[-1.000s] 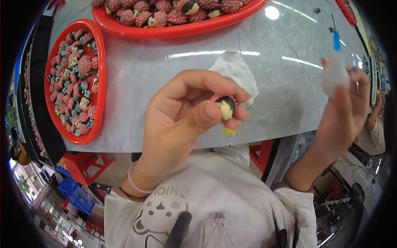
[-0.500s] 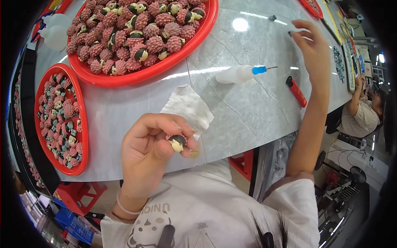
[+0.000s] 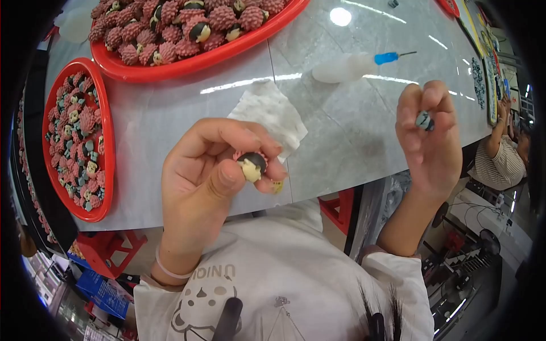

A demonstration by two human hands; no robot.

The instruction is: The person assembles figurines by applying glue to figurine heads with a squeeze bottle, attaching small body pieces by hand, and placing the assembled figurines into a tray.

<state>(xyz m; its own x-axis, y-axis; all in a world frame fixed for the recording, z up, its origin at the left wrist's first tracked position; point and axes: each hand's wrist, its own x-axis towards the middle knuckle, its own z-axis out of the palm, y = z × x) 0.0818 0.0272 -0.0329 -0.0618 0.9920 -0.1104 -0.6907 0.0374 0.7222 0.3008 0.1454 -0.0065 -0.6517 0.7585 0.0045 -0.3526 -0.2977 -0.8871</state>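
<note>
My left hand pinches a small doll-like figurine between thumb and fingers, over the table's near edge. The figurine has a cream face, black hair and a pink knobbly back. On the right, my right hand is raised with its fingers curled around a tiny blue-grey and black piece. Behind my left hand lies a crumpled white cloth or paper sheet. Farther back, a translucent squeeze bottle rests on its side, its blue needle tip pointing right.
A large red tray of similar pink figurines stands at the far left. A smaller red tray of mixed pink and blue-grey pieces sits nearer. One small dark piece lies at the far edge. Another person sits at the right.
My right hand has come back toward me from the far right with the small blue-grey piece in its fingers. The red lighter no longer shows. My left hand still holds the figurine.
</note>
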